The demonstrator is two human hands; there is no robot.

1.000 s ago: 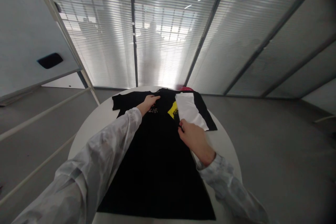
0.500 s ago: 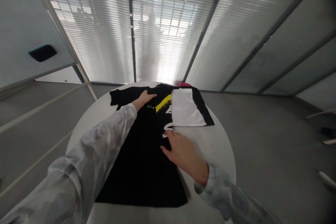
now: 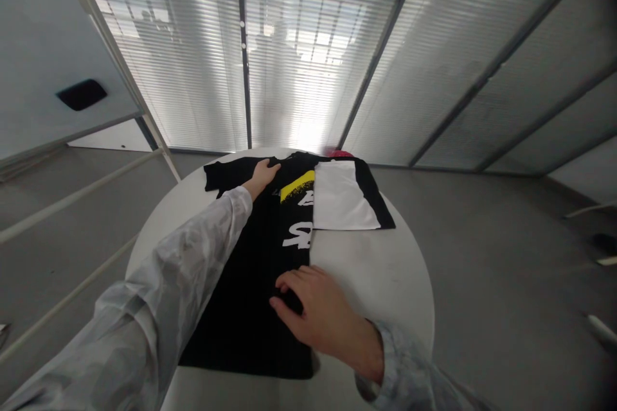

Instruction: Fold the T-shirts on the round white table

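Note:
A black T-shirt (image 3: 250,308) with a yellow stripe and white lettering lies spread on a round white table (image 3: 380,289). A white rectangular panel (image 3: 340,196) covers its upper right part, beside a black sleeve; I cannot tell whether the panel belongs to the shirt. My left hand (image 3: 263,178) rests on the cloth near the collar, thumb stretched out to the right and fingers mostly laid flat. Over the shirt's right edge, lower down, is my right hand (image 3: 321,308). Its fingers are bent, with a gap between them and the thumb, and no cloth shows pinched there.
Something red (image 3: 340,154) shows at the table's far edge. Behind stands a glass partition with blinds (image 3: 299,90). A white-railed frame (image 3: 87,189) is at the left, below a board with a black pad (image 3: 81,95). Grey floor surrounds the table.
My right hand has moved down and slightly left along the shirt's edge. That lower right edge now lies further left, and more of the white lettering shows. My left hand has barely shifted.

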